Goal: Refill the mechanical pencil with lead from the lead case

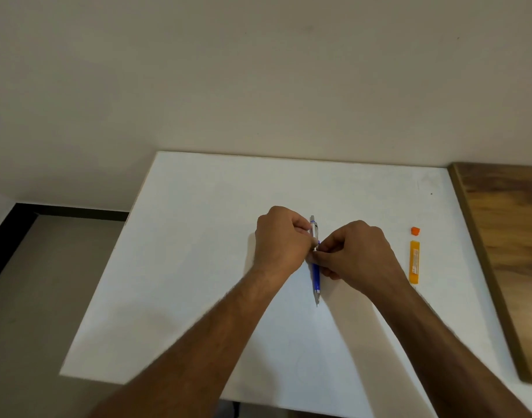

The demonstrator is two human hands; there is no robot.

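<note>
A blue and silver mechanical pencil [316, 276] lies over the middle of the white table [198, 267], tip pointing toward me. My left hand [281, 239] grips its silver upper part. My right hand [359, 251] pinches the pencil at the joint between the silver part and the blue barrel. An orange lead case [414, 262] lies flat to the right of my right hand, apart from it. Its small orange cap [415, 231] sits just beyond the case, separate from it. No loose lead is visible.
A wooden board [512, 236] runs along the table's right side. A plain wall [258, 70] stands behind the table. Floor [41, 297] and a dark baseboard show to the left of the table's left edge.
</note>
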